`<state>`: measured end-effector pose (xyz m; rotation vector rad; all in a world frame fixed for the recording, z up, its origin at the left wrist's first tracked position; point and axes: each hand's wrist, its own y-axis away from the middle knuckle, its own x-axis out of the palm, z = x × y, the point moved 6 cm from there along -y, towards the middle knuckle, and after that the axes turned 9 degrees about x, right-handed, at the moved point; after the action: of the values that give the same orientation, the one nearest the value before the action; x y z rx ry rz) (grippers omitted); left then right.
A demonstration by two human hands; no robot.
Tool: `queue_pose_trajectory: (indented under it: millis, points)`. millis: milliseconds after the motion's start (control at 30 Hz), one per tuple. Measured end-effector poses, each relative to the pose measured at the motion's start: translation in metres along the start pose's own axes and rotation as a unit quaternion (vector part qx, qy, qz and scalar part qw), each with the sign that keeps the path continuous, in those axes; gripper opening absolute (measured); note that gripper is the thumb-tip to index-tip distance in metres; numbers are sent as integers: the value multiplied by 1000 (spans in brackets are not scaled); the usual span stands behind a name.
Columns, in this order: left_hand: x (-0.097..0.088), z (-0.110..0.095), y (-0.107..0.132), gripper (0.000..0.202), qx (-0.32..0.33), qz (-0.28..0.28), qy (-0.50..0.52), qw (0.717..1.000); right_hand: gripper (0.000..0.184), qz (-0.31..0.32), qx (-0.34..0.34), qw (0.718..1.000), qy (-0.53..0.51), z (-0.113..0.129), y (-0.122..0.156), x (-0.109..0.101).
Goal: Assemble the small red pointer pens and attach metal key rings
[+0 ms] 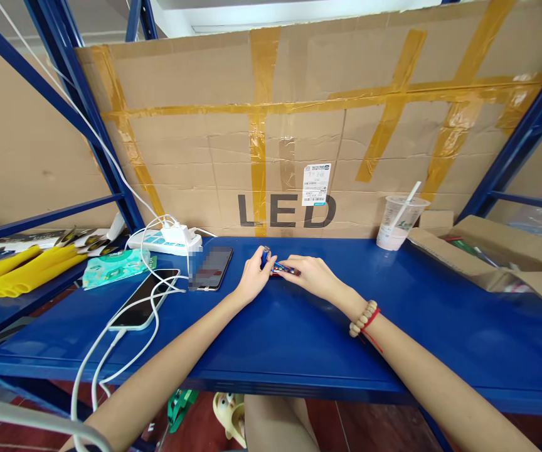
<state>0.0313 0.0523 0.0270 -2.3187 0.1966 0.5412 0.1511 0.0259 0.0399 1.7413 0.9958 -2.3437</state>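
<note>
The left hand [253, 276] has its thumb and fingers closed around a small blue cylinder with a shiny metal-looking end [265, 256], held upright, while the right hand [315, 276] seems to pinch a small red-and-blue piece with a dark end [292, 270], lying low near the glossy blue tabletop [290, 339]. The two pieces sit close together between both sets of fingertips; whether they touch or are joined is hidden. Judging by this, the handwork looks under way rather than finished: both pieces are in hand and neither is laid aside. How much is done inside the grasp, and how much is left, cannot be told at this size. Just left of the left fingers lies a black flat smartphone [219, 267], and farther left a pale-edged smartphone [151, 300] crossed by white cables [155, 339]. Beyond the right fingers, farther back and to the right, stands a clear plastic cup with a white straw [393, 235], with an open brown cardboard box [445, 260] beside it.
</note>
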Motion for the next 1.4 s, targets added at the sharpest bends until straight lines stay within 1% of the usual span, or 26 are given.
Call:
queue_pose_trajectory:
  millis: [100,200,333,500,667,833,933,1033,1100,1200,1300,1400]
  points:
    - [2,0,1,18,4,9,-11,1000,28,0,-21,999,32,0,1,1]
    - [3,-1,2,19,9,17,-16,1000,26,12,-42,998,52,1,3,4]
    - [3,-3,2,22,8,22,-33,999,23,18,-65,997,41,5,4,7]
    - [2,-5,2,23,15,18,-43,999,21,10,-79,996,44,6,4,12]
    - [2,-6,2,24,12,13,-44,999,18,-16,-67,997,15,8,3,11]
    - [2,-8,2,24,8,10,-35,999,23,-40,-50,998,-19,10,1,7]
    - [3,-11,2,24,10,11,-20,1000,22,-45,-39,998,-23,8,0,4]
    - [3,-11,3,26,-8,8,17,1000,22,-46,-27,998,-32,2,0,-1]
    - [6,-9,4,26,-22,18,62,998,23,-62,-11,997,-45,-3,-1,-8]
    - [13,-5,6,22,-28,55,110,992,27,-105,13,992,-61,-9,0,-20]
    - [17,-4,7,20,-12,89,92,992,31,-144,22,988,-52,-9,1,-28]
    - [17,-8,7,20,22,106,58,992,31,-154,15,988,-21,-6,2,-28]
